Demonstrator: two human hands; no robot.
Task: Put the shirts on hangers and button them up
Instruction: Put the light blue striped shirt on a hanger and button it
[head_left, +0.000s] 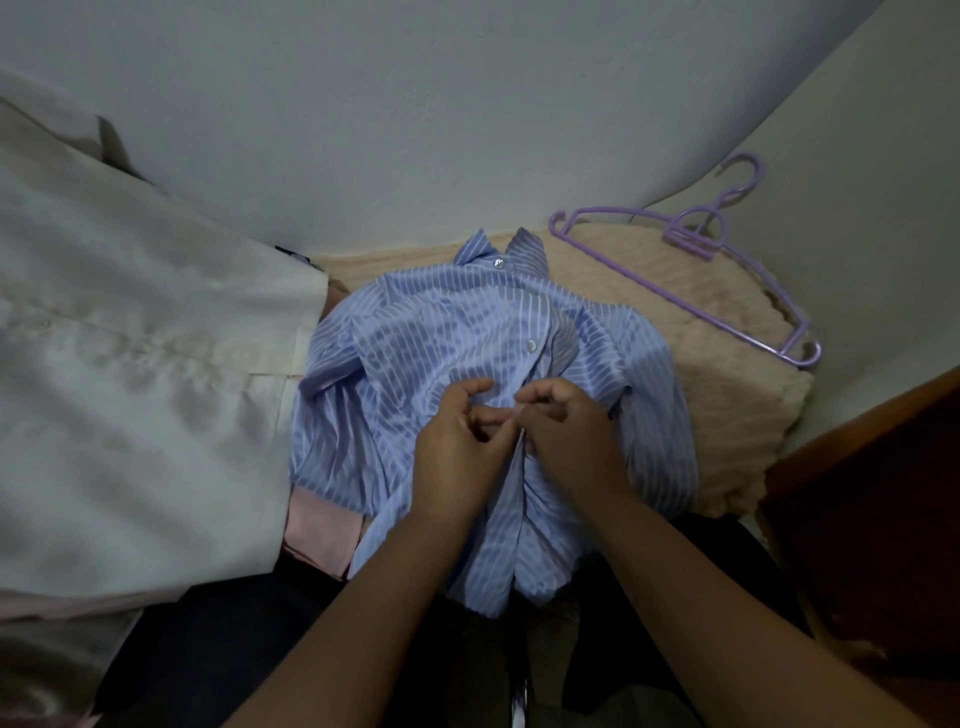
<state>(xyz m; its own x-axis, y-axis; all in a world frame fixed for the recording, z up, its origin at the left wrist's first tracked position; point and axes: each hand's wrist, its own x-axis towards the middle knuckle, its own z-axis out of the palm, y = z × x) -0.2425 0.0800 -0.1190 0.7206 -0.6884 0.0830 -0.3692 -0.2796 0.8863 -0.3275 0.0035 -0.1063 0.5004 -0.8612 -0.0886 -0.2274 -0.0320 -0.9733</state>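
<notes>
Blue-and-white striped fabric is pinched between both hands at the shirt's front placket. Left hand (457, 441): fingers curled, thumb and forefinger gripping the edge of the cloth just left of the placket line. Right hand (563, 421): fingers curled, tips pinching the opposite edge; the two hands touch or nearly touch at the fingertips. Whether a button sits between the fingers cannot be made out; that spot is hidden by the fingers.

Striped shirt (441, 338) lies front-up, collar pointing away from the person, hem hanging toward the person's lap. Two buttons visible above the hands: collar button (497, 262), fastened, and second button (531, 343), also through its hole. Below the hands the placket looks gathered and creased. Whether a hanger is inside the shirt cannot be told.

Shirt rests on a beige textured blanket (717, 364), which covers the surface under and to the right of it. Purple plastic hanger (691, 291) lies on the blanket's far right part, well apart from the shirt, hook toward the wall (415, 104).

Left of the shirt: a large cream garment (130, 364), overlapping the shirt's left sleeve area. Pink cloth (322, 530) shows beneath the cream garment's lower edge, just beside the shirt. Dark wooden furniture (883, 493) at the right edge. Lighting is dim.
</notes>
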